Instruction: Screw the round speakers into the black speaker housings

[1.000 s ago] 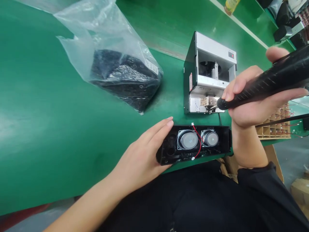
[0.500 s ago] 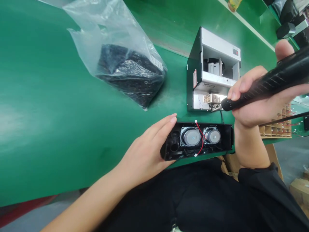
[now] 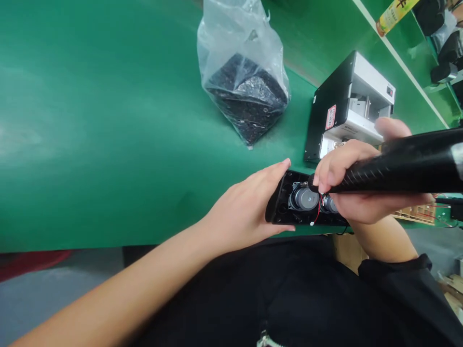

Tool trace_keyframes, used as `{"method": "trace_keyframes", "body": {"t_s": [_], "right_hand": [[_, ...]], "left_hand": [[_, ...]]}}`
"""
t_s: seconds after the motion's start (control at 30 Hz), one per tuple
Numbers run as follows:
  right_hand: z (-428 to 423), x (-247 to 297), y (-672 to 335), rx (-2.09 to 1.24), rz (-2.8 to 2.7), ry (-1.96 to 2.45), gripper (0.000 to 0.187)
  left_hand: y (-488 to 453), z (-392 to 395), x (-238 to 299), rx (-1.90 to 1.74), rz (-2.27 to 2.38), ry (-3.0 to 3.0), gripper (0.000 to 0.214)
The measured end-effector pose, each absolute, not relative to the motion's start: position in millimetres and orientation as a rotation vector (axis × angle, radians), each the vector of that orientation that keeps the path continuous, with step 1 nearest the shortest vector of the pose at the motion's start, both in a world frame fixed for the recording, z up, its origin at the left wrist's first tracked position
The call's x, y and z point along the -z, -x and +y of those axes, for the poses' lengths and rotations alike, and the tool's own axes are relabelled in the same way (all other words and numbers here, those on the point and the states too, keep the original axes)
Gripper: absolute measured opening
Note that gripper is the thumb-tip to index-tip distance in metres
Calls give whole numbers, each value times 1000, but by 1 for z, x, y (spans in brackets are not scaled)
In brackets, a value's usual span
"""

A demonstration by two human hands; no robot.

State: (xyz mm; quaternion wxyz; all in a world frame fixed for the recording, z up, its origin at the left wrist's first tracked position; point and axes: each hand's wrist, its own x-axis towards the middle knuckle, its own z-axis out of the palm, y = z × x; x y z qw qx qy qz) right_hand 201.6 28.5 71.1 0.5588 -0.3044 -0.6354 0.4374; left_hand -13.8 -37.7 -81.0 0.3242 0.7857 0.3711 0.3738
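My left hand (image 3: pixel 249 207) grips the left end of a black speaker housing (image 3: pixel 280 214), thumb on the near side and fingers on the far side. Inside the housing sit two round speaker drivers, the left driver (image 3: pixel 306 198) in full view and the right driver (image 3: pixel 329 204) partly covered. A red wire (image 3: pixel 318 213) with a white plug runs between them. My right hand (image 3: pixel 361 178) is wrapped around a black electric screwdriver (image 3: pixel 408 164), held slanting over the housing. Its tip points at the far edge of the left driver. The housing's right end is hidden under my right hand.
Behind the housing stands a black and silver screw feeder machine (image 3: pixel 333 106). A clear plastic bag (image 3: pixel 246 82) of black parts lies to its left on the green table (image 3: pixel 108 144). A yellow-labelled bottle (image 3: pixel 394 17) is at the far right. A cardboard divider (image 3: pixel 415 214) with wires sits at right.
My right hand has brought the screwdriver from the screw feeder down over the speaker housing, its tip now at the left driver. My left hand still holds the housing. The view has shifted.
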Motion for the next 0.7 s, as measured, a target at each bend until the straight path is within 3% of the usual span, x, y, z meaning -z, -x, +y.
{"method": "trace_keyframes", "body": {"t_s": [0.7], "right_hand": [[33,-55,-200,-1038,-1460,813,70]], "left_hand": [[10,-39,77,-838,1029,-2005,135]]}}
